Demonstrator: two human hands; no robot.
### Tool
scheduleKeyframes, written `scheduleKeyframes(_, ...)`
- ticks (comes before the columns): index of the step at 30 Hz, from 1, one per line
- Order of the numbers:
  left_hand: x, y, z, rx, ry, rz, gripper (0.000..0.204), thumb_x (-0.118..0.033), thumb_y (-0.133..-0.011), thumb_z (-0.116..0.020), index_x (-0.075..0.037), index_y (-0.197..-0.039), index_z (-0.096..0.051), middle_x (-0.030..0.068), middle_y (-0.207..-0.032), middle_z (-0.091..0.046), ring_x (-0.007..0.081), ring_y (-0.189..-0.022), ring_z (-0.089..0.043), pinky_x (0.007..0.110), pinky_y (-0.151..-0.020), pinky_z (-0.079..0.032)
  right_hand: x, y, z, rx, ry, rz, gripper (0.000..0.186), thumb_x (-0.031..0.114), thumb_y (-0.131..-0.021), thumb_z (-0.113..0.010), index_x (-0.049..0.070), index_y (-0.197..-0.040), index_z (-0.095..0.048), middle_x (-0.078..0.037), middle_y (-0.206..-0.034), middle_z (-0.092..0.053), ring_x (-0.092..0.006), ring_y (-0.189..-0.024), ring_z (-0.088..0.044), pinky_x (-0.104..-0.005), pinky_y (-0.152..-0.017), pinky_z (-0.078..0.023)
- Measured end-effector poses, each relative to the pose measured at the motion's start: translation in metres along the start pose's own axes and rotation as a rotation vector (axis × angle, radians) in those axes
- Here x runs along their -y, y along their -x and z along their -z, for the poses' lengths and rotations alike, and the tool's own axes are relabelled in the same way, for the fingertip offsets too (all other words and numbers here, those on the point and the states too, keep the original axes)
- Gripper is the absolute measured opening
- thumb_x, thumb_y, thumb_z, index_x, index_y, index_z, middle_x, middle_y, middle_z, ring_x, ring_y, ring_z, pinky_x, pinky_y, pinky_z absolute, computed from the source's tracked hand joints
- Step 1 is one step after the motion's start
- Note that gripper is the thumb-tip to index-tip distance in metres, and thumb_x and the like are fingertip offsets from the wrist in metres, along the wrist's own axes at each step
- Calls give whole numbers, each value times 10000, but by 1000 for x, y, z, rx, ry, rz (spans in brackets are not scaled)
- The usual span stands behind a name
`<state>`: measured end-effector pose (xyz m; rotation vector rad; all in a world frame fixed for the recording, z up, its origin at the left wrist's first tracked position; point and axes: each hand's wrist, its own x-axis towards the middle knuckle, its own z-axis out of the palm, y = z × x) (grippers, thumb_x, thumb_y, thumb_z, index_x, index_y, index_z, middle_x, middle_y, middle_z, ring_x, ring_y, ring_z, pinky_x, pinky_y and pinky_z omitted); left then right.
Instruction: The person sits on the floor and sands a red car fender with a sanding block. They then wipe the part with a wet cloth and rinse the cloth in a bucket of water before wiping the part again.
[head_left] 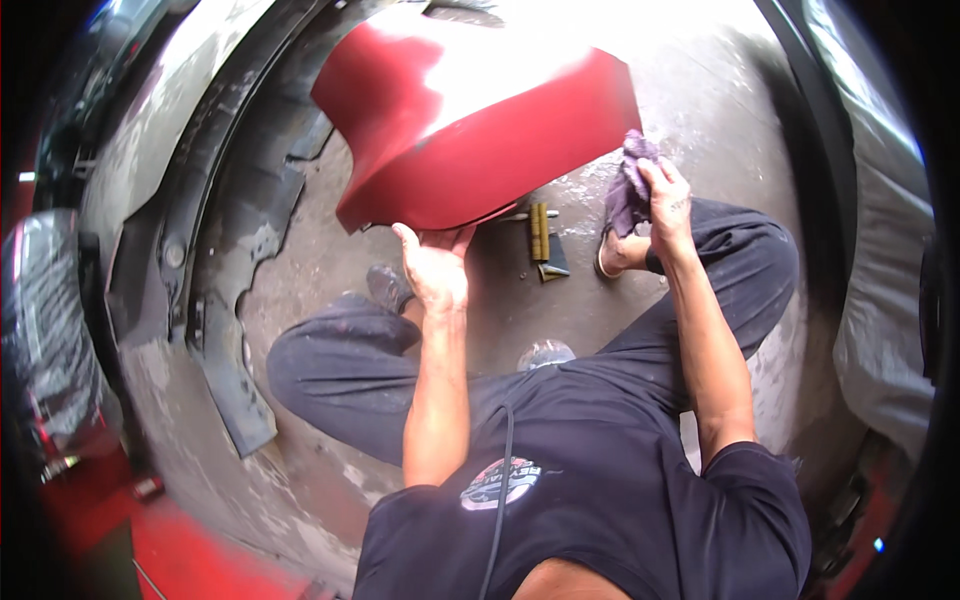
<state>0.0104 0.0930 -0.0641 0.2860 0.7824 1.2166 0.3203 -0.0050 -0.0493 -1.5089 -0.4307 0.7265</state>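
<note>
A large glossy red car body panel (500,150) is tilted up in front of me, with glare washing out its upper part. My left hand (437,268) is palm up at its near edge, thumb apart, the fingers reaching under and holding that edge; the fingertips are hidden. My right hand (667,200) is closed on a crumpled purple cloth (630,190). The cloth's top lies against the panel's right corner, and its lower part hangs down.
Yellowish ribbed blocks (540,232) and a dark folded sheet (553,258) lie on the wet concrete floor (720,110) below the panel. A long dark bumper-like part (215,250) curves along the left. Grey sheeting (880,300) hangs at the right. My crossed legs flank the middle.
</note>
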Motion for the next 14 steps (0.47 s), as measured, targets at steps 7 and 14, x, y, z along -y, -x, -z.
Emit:
scheduleKeyframes(7,-2,-17,22,40,105,-47,309,-230,-1126,-394,-87,-1375,-507,141,-1334,-631,322,-1200,-648,598,-1025,-552,-36,-50,-59,10,676,393,552,288,-1035,-563,-40,-1477,-522,-282,-1537,-481,-417,-1477,-397,-463,-1232,-296)
scheduleKeyframes(14,4,-19,31,90,148,-37,366,-222,-1132,-381,-141,-1481,-455,134,-1449,-588,325,-1333,-578,607,-1102,-475,-29,76,-197,404,892,1048,610,221,-929,-642,113,-1520,-541,-218,-1641,-378,-457,-1540,-275,-577,-1264,-185)
